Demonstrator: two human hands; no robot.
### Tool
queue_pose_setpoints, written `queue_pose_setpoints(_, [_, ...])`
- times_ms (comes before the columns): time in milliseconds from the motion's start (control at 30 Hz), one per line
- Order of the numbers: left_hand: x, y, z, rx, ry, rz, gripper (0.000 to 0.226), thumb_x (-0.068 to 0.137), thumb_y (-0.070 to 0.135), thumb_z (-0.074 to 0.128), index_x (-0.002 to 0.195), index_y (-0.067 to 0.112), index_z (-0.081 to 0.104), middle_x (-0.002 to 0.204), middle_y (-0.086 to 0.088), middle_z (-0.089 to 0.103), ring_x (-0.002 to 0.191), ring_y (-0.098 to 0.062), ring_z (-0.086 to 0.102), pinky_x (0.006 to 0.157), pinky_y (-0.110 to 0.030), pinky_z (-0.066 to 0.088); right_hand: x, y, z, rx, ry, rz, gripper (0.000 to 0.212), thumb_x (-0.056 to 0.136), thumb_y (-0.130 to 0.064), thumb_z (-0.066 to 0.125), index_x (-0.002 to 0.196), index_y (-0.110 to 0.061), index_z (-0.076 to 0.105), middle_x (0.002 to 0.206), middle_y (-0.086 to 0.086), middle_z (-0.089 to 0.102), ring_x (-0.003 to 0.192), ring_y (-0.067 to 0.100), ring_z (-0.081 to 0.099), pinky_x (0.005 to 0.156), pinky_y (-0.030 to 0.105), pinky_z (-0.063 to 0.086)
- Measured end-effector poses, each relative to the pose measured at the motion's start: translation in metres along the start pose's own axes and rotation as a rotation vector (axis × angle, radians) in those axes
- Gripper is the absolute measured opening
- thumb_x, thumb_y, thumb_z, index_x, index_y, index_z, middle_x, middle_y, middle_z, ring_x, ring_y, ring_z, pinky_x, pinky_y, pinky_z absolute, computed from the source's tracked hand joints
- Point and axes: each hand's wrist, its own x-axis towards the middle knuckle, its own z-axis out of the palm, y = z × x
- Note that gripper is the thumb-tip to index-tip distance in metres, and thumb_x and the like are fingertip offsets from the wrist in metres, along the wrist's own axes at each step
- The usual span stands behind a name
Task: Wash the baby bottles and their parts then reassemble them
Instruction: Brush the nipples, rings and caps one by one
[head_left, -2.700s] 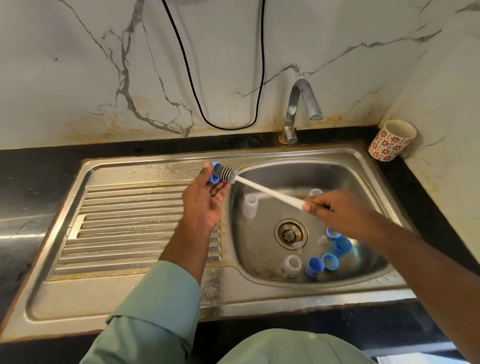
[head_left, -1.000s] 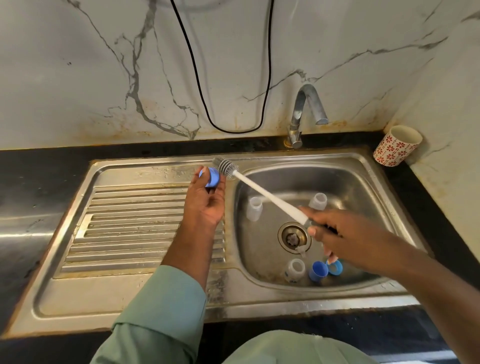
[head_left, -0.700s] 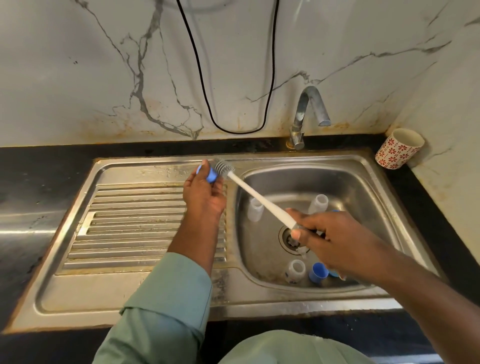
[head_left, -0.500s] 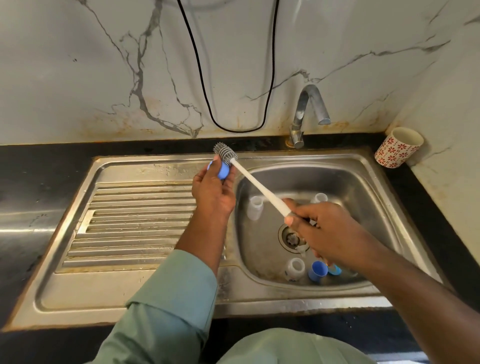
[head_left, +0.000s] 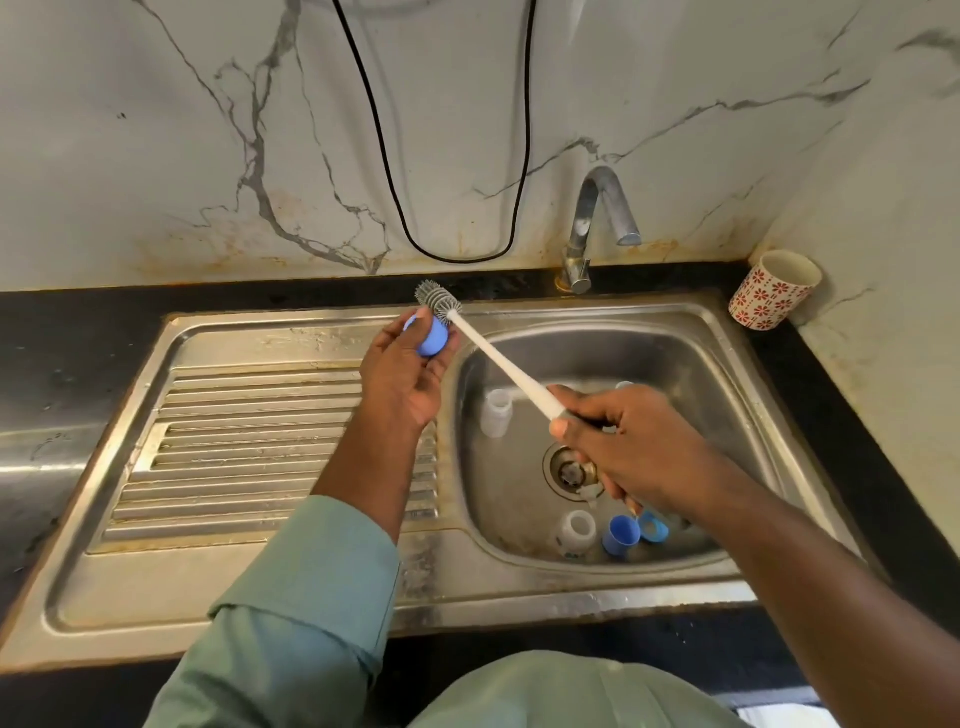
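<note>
A single wide-angle view from the person's head looks forward and steeply down — close over the steel sink (head_left: 613, 582) set in the dark worktop (head_left: 78, 332), with the marble wall (head_left: 156, 130) filling the top and the picture bending at its edges.
</note>
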Motion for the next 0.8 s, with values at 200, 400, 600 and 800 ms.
queue_pose_setpoints(200, [0.0,-0.002,-0.005,-0.017,-0.095,-0.063,0.021,0.095,0.01,0.06,0.116,0.004,0.06,0.106,-0.015,0.067,0.088,-0.024,0.068,0.063,-0.029,0.059,-0.005,0.008,-0.001,0.061,-0.027,-0.001,0.019,0.094,-0.027,0.061,0.112,-0.028,0.067,0.079,0.017,0.068,0.045,0.01,0.049,0.045,0.022,0.046])
queue_pose_setpoints(400, [-0.002,-0.004,-0.011,-0.128,-0.085,-0.118,0.013,0.095,0.011,0.061,0.107,0.006,0.06,0.111,-0.014,0.063,0.091,-0.02,0.063,0.059,-0.02,0.057,-0.01,0.014,-0.009,0.065,-0.08,0.008,0.023,0.095,-0.027,0.059,0.112,-0.041,0.062,0.079,0.015,0.066,0.046,0.012,0.049,0.044,0.023,0.046])
queue_pose_setpoints(600, [-0.003,-0.015,-0.012,-0.228,0.003,-0.114,0.023,0.095,0.016,0.063,0.115,0.005,0.06,0.108,-0.016,0.063,0.091,-0.024,0.063,0.054,-0.022,0.056,-0.011,0.017,-0.001,0.054,-0.079,0.0,0.033,0.095,-0.026,0.059,0.128,-0.033,0.059,0.085,0.021,0.066,0.047,0.013,0.048,0.044,0.023,0.045])
queue_pose_setpoints(800, [-0.006,-0.016,-0.014,-0.204,-0.016,-0.124,0.024,0.091,0.012,0.066,0.113,0.004,0.059,0.11,-0.014,0.063,0.086,-0.02,0.064,0.054,-0.022,0.055,-0.006,0.016,-0.004,0.066,-0.071,0.015,0.023,0.095,-0.024,0.059,0.117,-0.028,0.066,0.078,0.021,0.065,0.043,0.01,0.046,0.043,0.022,0.044])
